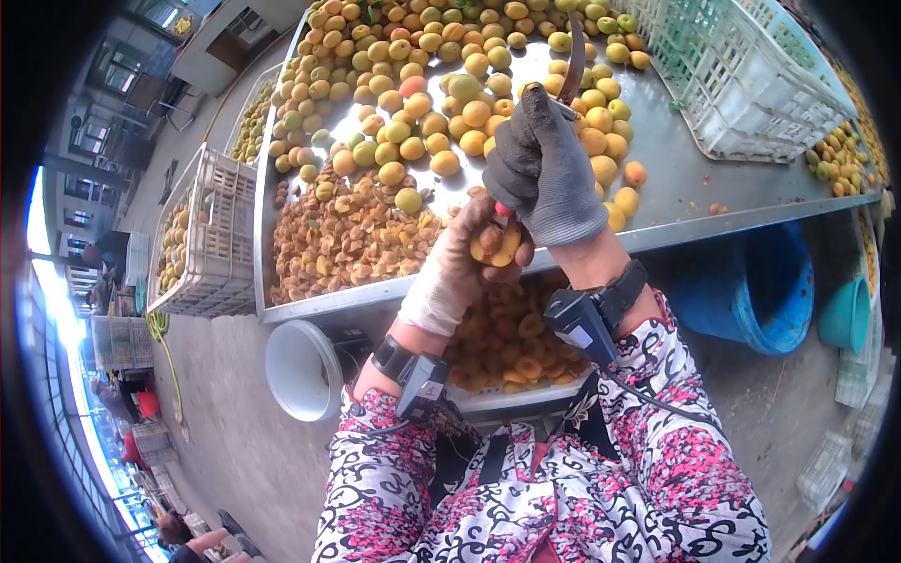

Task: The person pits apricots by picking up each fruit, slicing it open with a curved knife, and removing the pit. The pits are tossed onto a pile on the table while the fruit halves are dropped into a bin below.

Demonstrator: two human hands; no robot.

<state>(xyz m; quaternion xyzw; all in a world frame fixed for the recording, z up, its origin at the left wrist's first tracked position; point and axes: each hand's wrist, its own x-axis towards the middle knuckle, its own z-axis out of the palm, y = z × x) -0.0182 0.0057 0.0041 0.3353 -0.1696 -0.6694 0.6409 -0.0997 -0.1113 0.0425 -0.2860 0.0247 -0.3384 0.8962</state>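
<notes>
My right hand (549, 174), in a dark grey glove, is closed round a tool with a curved metal blade (574, 61) that points up and away. Just below it, my left hand (462, 255), in a thin stained glove, grips an opened yellow apricot (497, 246) with its brown pit showing. A small red part (503, 209) shows between the two hands. Beyond them, whole apricots (413, 108) lie spread on the metal table, and a heap of brown pits (343, 239) lies at its left. Under my hands sit apricot halves (516, 338).
The metal table's front edge (657, 233) runs below my wrists. A pale green crate (751, 103) stands on it at the right. A blue bin (751, 281) and a teal bucket (845, 314) are below right, a white bucket (302, 371) and a fruit crate (208, 235) at the left.
</notes>
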